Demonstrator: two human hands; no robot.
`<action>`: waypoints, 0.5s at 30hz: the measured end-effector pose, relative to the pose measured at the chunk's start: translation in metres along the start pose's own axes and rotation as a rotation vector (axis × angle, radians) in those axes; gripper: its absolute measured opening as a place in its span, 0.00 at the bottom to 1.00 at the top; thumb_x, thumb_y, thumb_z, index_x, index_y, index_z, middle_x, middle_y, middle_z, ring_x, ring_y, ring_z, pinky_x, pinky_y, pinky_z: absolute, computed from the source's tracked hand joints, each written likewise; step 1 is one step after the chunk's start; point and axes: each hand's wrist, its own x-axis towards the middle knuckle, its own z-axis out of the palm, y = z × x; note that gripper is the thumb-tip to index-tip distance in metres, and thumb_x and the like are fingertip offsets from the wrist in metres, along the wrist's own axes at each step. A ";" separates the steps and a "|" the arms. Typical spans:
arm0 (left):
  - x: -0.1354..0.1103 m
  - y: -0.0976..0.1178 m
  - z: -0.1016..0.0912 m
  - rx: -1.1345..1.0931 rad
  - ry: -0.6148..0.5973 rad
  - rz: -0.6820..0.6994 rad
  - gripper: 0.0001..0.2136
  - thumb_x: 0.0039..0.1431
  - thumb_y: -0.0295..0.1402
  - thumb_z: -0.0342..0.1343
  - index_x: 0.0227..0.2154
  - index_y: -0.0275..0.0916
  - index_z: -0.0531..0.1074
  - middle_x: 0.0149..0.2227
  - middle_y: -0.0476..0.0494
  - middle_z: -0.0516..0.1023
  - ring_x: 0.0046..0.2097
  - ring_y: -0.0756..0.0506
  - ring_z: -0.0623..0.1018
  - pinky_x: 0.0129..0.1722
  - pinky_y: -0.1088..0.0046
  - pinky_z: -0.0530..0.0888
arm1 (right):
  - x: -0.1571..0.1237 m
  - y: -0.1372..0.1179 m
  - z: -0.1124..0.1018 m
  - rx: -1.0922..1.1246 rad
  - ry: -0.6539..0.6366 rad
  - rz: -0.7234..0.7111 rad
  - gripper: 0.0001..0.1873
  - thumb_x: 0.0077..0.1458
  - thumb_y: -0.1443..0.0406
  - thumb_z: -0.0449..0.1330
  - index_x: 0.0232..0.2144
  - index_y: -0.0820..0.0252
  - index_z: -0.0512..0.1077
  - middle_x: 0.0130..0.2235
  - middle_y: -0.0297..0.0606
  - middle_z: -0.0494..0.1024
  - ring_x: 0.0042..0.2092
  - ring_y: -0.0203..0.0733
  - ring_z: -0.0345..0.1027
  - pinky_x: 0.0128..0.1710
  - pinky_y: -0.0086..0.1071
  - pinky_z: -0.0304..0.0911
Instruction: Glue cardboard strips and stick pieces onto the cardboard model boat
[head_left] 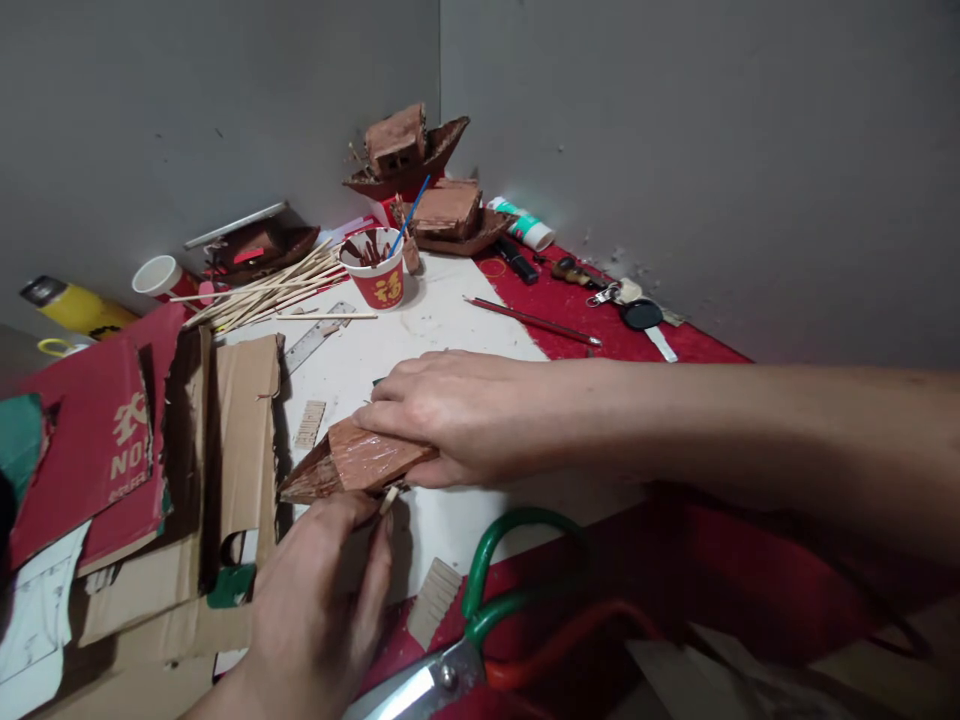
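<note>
A brown-painted cardboard boat hull [349, 467] lies on a white sheet [442, 330] in the middle of the table, its pointed end to the left. My right hand [457, 415] reaches in from the right and grips the hull's wide end, fingers curled over the top. Just below the hull's near edge, my left hand [322, 590] pinches a small pale piece [388, 498] between thumb and fingertips; what that piece is I cannot make out.
Large scissors [495, 640] with green and orange handles lie at the front. Cardboard scraps [225, 470] and a red box [82, 450] fill the left. Farther back are bamboo sticks [262, 285], a red paint cup [380, 270] and finished brown boats [409, 150]. A glue tube [525, 225], keys and a pencil lie on red cloth.
</note>
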 end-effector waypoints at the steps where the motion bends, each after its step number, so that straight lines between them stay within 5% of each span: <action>1: 0.000 0.000 0.000 -0.002 0.002 0.006 0.05 0.61 0.27 0.54 0.40 0.41 0.68 0.30 0.50 0.78 0.31 0.49 0.79 0.35 0.77 0.75 | 0.000 0.000 0.000 -0.002 -0.002 0.005 0.20 0.56 0.63 0.61 0.50 0.65 0.69 0.41 0.48 0.77 0.43 0.51 0.69 0.38 0.38 0.61; 15: 0.003 0.001 0.004 0.118 0.016 0.101 0.04 0.62 0.26 0.52 0.38 0.41 0.67 0.28 0.49 0.79 0.29 0.47 0.80 0.30 0.73 0.74 | 0.000 0.001 0.000 0.031 -0.018 0.025 0.20 0.53 0.64 0.62 0.49 0.64 0.70 0.41 0.47 0.78 0.41 0.50 0.69 0.34 0.35 0.58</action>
